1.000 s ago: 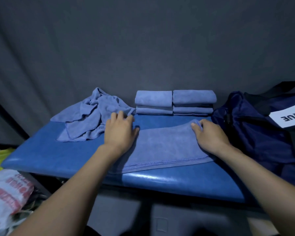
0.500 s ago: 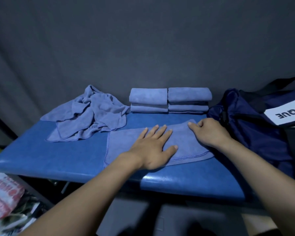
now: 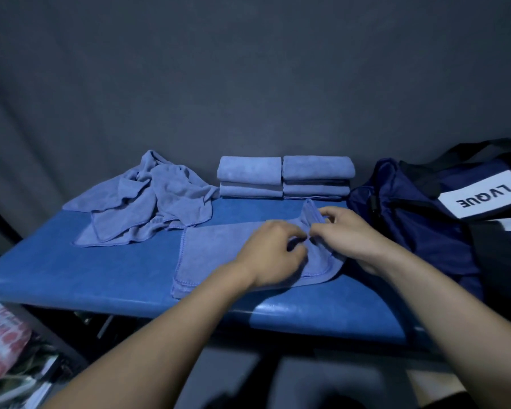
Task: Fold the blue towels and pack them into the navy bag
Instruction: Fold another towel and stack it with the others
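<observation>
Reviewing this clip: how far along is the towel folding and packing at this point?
Done: two stacks of folded towels sit at the back of the blue table. In hand: the left hand and right hand pinch the right end of a half-folded towel. Left: the crumpled towels are unfolded, and no towel visibly sits in the navy bag.

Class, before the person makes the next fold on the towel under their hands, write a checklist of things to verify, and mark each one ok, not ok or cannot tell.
1. Both hands on the towel being folded: left hand and right hand pinch its right end. Ok.
2. Towel's left part lies flat on the blue table. Ok.
3. Right end edges aligned: bunched under the fingers. Cannot tell.
4. Crumpled towel clear of the fold area: its edge meets the towel's far left corner. Not ok.
5. Folded stacks undisturbed. Ok.
6. Navy bag open: opening not visible. Cannot tell.
</observation>
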